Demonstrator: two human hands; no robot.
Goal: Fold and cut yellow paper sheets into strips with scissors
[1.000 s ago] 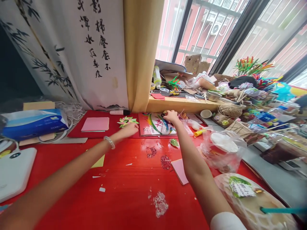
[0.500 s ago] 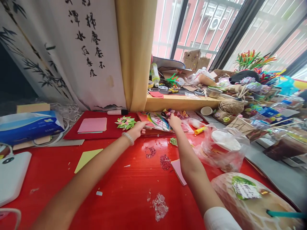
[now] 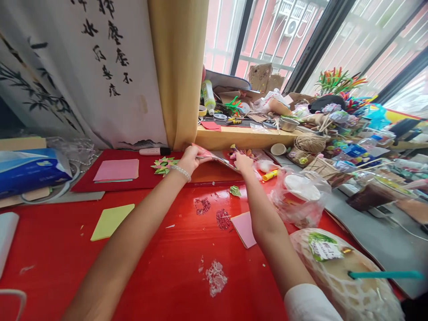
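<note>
Pink paper (image 3: 243, 228) near, left of right forearm. Small green folded piece (image 3: 235, 191) beyond it. Then the glossy flat packet (image 3: 219, 158), between the hands: long axis left to right, left end raised, right end low. Left hand (image 3: 190, 161) pinches the raised end. Right hand (image 3: 244, 163) at low end, fingers curled; grip unclear. Neither hand clearly nearer. Wooden ledge (image 3: 214, 139) farther.

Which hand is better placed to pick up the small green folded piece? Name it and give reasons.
Probably the right hand: it is nearer, just beyond the small green folded piece. The left hand is farther off and grips the tilted packet. Whether the right hand holds anything, I cannot tell.
</note>
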